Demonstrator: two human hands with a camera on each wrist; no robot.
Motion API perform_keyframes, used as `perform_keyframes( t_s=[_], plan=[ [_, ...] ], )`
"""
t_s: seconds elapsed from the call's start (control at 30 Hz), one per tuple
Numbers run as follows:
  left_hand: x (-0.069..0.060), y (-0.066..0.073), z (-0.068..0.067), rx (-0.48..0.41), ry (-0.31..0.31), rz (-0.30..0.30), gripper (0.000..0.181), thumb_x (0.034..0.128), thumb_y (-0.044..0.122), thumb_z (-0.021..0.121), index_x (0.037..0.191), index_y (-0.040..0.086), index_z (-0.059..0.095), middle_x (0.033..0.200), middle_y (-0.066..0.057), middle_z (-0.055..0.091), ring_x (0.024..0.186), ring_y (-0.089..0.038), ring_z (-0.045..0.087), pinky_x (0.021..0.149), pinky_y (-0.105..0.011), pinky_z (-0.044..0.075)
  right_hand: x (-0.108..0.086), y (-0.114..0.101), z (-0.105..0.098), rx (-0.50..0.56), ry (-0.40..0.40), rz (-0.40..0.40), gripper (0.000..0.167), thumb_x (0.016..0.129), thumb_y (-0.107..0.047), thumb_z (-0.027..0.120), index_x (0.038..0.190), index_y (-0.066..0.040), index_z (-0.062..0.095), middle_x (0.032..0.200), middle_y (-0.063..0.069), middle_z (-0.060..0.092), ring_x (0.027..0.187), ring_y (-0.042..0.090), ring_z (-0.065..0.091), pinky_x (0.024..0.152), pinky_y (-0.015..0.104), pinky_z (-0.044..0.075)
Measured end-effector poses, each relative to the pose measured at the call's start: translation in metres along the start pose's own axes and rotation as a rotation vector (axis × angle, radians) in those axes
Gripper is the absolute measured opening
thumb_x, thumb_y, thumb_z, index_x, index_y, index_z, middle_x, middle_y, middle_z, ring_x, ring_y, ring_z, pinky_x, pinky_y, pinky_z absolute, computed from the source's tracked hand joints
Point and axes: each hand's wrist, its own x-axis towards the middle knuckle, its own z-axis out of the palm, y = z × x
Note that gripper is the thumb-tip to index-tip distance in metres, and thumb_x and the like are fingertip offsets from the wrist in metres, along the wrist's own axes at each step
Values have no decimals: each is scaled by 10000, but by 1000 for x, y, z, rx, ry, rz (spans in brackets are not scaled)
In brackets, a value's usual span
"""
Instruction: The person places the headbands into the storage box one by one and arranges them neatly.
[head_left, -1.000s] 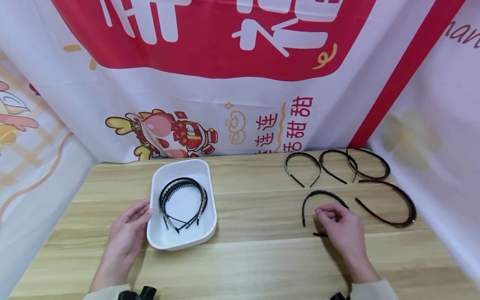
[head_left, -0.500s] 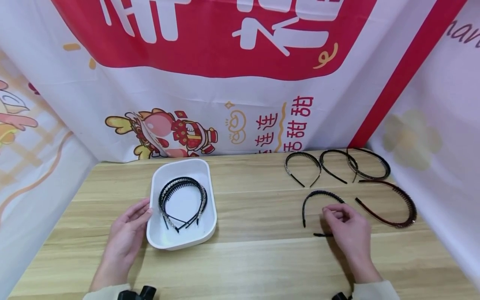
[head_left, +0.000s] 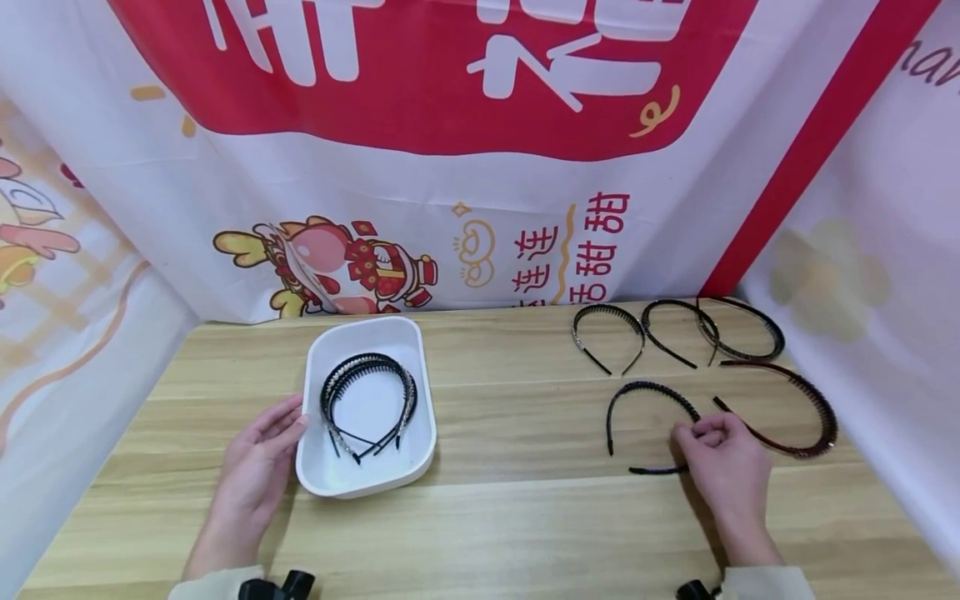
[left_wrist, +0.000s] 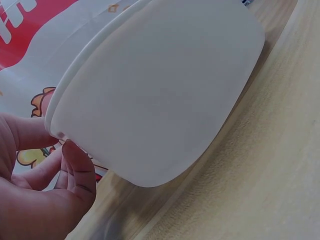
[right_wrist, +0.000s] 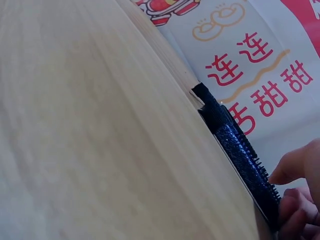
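Note:
My left hand [head_left: 251, 479] holds the left rim of a white plastic box [head_left: 315, 471]. In the left wrist view, the thumb and curled fingers meet at the rim of the box [left_wrist: 160, 95]. Several black toothed headbands [head_left: 367, 363], some with sparkly bands, lie stacked inside. Over on the right, my right hand [head_left: 731, 475] pinches the curved side of a black headband [head_left: 637, 387] lying on the table. Its two ends point left. The right wrist view shows the thumb at the teeth of this headband [right_wrist: 240, 155], fingers opposite; the hand covers part of it.
Near the back right lie a headband [head_left: 609, 309], another black headband [head_left: 667, 304] and one overlapping it [head_left: 776, 333]. A dark reddish-brown headband [head_left: 828, 417] lies right of my right hand. Printed cloth [head_left: 465, 192] hangs behind the wooden table [head_left: 487, 533].
My right hand has slid rightward over the black headband, uncovering more of its lower end. The headband itself stays in place. My left hand and the box have not visibly moved.

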Motion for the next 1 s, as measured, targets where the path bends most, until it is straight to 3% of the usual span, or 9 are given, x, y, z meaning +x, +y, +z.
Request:
perform_keyframes(
  t_s=[0.17, 0.47, 0.77, 1.0],
  plan=[
    [-1, 1, 1, 19, 9, -13, 343, 1026, -32, 661, 1178, 252, 777, 1079, 104, 737, 1057, -37, 670, 944, -148, 573, 2, 5, -3, -60, -37, -18, 311, 885, -272, 815, 1019, -48, 646, 782, 63, 736, 642, 114, 602, 582, 212, 430],
    [-1, 2, 2, 37, 15, -21, 332, 1029, -12, 670, 1199, 256, 769, 1094, 114, 739, 1076, -35, 672, 960, -146, 570, 3, 5, -3, -77, -46, -39, 366, 833, -200, 831, 1084, -38, 618, 827, 64, 724, 680, 136, 614, 594, 201, 446],
    [-2, 2, 1, 30, 20, -24, 344, 1025, -27, 666, 1176, 262, 779, 1080, 114, 745, 1064, -35, 674, 944, -147, 567, 6, 5, -6, -138, -107, -44, 520, 856, -262, 844, 1197, -9, 544, 919, 121, 732, 785, 242, 671, 674, 295, 480],
    [-2, 2, 3, 9, 15, -16, 349, 1024, -41, 658, 1159, 255, 785, 1059, 114, 753, 1030, -31, 683, 923, -149, 571, 8, 4, -11, -178, -196, -34, 580, 872, -341, 814, 1259, 20, 577, 981, 157, 768, 849, 282, 709, 685, 310, 502]
  ],
)
